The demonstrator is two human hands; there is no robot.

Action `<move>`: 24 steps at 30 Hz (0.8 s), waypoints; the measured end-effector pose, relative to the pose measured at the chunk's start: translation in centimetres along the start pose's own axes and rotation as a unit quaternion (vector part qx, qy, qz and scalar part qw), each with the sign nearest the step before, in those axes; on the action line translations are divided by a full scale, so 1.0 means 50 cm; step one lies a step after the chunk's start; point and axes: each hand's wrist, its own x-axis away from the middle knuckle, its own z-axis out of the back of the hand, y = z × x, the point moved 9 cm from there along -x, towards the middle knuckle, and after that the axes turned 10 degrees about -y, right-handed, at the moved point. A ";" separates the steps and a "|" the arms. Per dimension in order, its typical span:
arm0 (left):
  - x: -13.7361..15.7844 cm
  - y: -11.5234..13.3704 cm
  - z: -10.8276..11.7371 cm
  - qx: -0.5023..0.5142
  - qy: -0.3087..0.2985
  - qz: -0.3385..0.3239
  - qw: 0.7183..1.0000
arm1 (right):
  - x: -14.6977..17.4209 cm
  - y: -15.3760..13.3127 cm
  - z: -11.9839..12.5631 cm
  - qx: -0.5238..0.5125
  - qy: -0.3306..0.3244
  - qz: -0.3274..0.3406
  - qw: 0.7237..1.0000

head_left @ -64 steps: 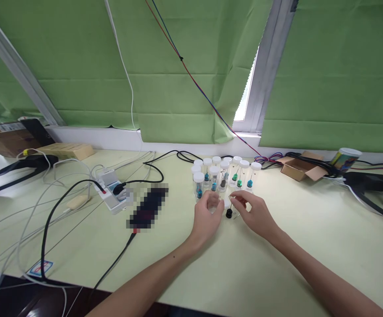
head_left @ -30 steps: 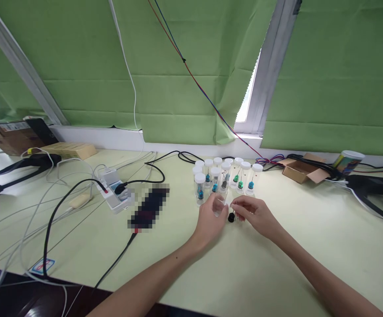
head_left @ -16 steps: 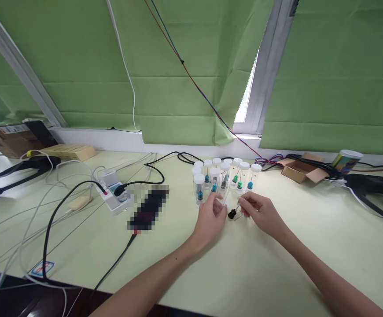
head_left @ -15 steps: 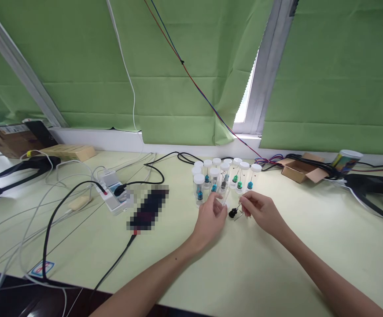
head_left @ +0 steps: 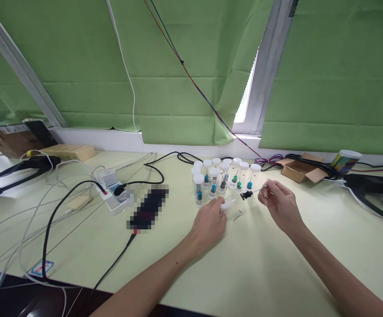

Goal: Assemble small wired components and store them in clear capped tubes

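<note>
My left hand is closed round a clear plastic tube, which lies tilted with one end pointing right. A white cap shows at the fingertips. My right hand pinches the thin metal shaft of a small part with a black end piece; the black end hangs to the left, apart from the tube. Close to the tube, a small L-shaped hex key rests on the table. Behind my hands stand several clear tubes with white caps, holding blue, green or dark pieces on thin shafts.
A blurred-out dark object with a cable lies left of my hands. Beyond it is a white power strip among tangled cables. An open cardboard box, a can and a black frame stand at the right back.
My right hand has moved right and slightly up, carrying the black-ended part away from my left hand. The tube in my left hand has tipped over to the right.
</note>
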 end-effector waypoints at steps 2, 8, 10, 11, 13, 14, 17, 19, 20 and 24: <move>0.000 0.002 -0.003 -0.004 -0.005 -0.001 1.000 | 0.001 0.006 -0.005 -0.004 -0.005 -0.011 1.000; 0.000 0.008 -0.004 -0.014 -0.009 -0.014 1.000 | 0.008 0.025 -0.020 -0.004 -0.020 -0.038 0.999; 0.000 0.009 -0.004 -0.019 -0.011 -0.017 1.000 | 0.010 0.033 -0.023 -0.013 -0.028 -0.046 0.998; 0.000 0.009 -0.005 -0.021 -0.013 -0.016 1.000 | 0.011 0.036 -0.025 -0.019 -0.031 -0.051 0.998; 0.001 0.008 -0.007 -0.024 -0.017 -0.013 0.999 | 0.012 0.043 -0.028 -0.028 -0.036 -0.059 0.997; 0.001 0.008 -0.008 -0.024 -0.019 -0.012 0.999 | 0.012 0.045 -0.030 -0.028 -0.039 -0.062 0.997; 0.001 0.008 -0.012 -0.021 -0.020 -0.014 0.999 | 0.014 0.048 -0.038 -0.016 -0.051 -0.070 0.996; 0.001 0.009 -0.014 -0.019 -0.019 -0.017 1.000 | 0.016 0.049 -0.044 -0.005 -0.060 -0.075 0.995; 0.001 0.009 -0.014 -0.017 -0.017 -0.019 1.000 | 0.018 0.049 -0.047 0.000 -0.064 -0.077 0.995; 0.002 0.012 -0.011 -0.013 -0.014 -0.021 1.000 | 0.023 0.046 -0.057 0.025 -0.076 -0.074 0.994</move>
